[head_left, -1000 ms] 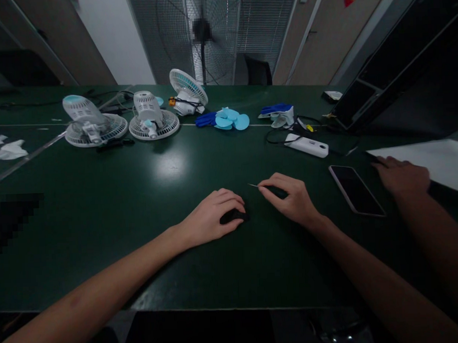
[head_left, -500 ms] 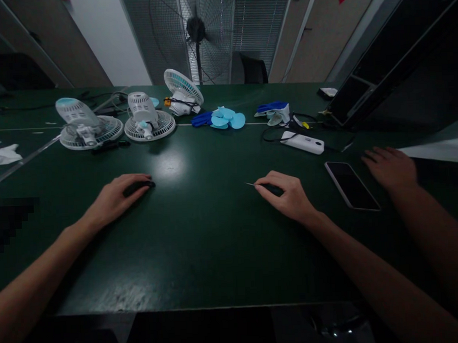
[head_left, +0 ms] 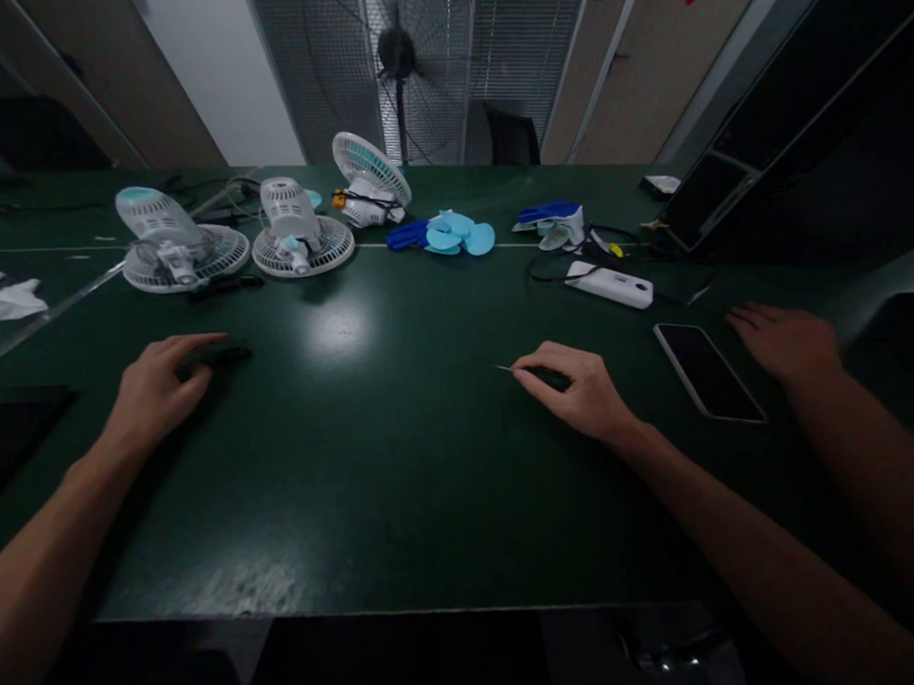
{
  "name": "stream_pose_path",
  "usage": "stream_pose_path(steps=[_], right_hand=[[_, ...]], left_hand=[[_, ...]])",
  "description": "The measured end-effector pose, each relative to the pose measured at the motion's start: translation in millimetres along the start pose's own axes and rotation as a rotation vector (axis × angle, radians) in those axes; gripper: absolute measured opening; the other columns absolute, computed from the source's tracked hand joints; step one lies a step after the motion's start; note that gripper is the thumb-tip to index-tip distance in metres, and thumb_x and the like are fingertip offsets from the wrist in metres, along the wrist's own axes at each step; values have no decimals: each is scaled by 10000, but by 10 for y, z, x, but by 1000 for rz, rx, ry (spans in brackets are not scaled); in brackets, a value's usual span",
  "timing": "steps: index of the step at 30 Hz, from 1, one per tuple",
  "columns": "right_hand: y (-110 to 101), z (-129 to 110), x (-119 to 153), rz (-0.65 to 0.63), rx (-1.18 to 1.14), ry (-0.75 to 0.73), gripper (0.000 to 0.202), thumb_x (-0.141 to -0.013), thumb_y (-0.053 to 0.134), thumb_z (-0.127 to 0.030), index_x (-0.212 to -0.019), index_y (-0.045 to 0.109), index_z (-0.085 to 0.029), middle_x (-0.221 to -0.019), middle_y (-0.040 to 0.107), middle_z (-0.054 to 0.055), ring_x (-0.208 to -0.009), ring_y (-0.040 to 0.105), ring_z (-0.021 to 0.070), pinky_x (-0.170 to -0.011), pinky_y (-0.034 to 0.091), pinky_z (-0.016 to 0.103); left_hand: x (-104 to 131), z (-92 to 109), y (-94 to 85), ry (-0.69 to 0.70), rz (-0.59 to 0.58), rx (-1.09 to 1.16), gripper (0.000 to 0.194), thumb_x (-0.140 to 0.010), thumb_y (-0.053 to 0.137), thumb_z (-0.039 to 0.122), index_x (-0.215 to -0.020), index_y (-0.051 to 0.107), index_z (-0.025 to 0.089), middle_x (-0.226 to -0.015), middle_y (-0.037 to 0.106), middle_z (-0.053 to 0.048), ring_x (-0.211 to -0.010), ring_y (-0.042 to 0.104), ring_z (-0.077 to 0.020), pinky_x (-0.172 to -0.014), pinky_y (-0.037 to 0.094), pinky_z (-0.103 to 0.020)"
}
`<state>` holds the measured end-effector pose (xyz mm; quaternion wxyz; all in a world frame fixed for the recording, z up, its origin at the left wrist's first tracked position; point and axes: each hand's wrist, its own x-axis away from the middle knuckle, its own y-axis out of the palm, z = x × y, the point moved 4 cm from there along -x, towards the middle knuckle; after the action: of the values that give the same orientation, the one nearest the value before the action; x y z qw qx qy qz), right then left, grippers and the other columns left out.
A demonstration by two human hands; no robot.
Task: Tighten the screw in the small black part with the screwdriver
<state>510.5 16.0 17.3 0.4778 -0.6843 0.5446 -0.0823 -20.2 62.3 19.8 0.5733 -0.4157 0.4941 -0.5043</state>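
Note:
My left hand (head_left: 155,388) is at the left of the dark green table (head_left: 402,484), its thumb and index finger apart. Just beyond its fingertips lies a small dark object (head_left: 233,355), whose kind I cannot make out. My right hand (head_left: 570,383), right of the middle, is closed in a pinch on a thin-shafted tool (head_left: 504,368). The tool's bright metal tip points left, and its dark handle is mostly hidden inside my fingers. To the right of this hand lies a phone (head_left: 709,374) with a dark screen.
Parts of small white fans (head_left: 303,238) stand along the back left. Light blue fan blades (head_left: 459,234), blue-and-white gloves (head_left: 550,224) and a white power strip (head_left: 611,284) lie further right. Another person's hand (head_left: 791,341) rests beside the phone. A dark cabinet-like block (head_left: 796,161) bounds the right.
My left hand has moved left and its fingers have opened, leaving the small dark object on the table further left than before. My right hand has hardly moved.

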Motion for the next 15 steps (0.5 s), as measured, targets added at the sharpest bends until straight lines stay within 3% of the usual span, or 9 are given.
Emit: stream_pose_path(steps=[8, 15], right_hand=[[6, -1, 7, -11, -7, 13, 186, -1017, 620, -297, -1104, 760, -210, -1000, 741, 73, -889, 695, 220, -803, 560, 390], [5, -5, 10, -24, -16, 13, 205, -1023, 607, -306, -1111, 760, -202, -1007, 742, 76, -886, 695, 218, -795, 562, 388]], left_hand=[[-69, -127, 46, 81, -15, -61, 492, -1005, 383, 424, -1287, 673, 144, -1333, 641, -109, -1189, 619, -288, -1071, 465, -399], [-57, -142, 34, 9, -21, -125, 404, -991, 432, 392, -1234, 630, 137, -1243, 643, -116, -1122, 634, -284, -973, 510, -377]])
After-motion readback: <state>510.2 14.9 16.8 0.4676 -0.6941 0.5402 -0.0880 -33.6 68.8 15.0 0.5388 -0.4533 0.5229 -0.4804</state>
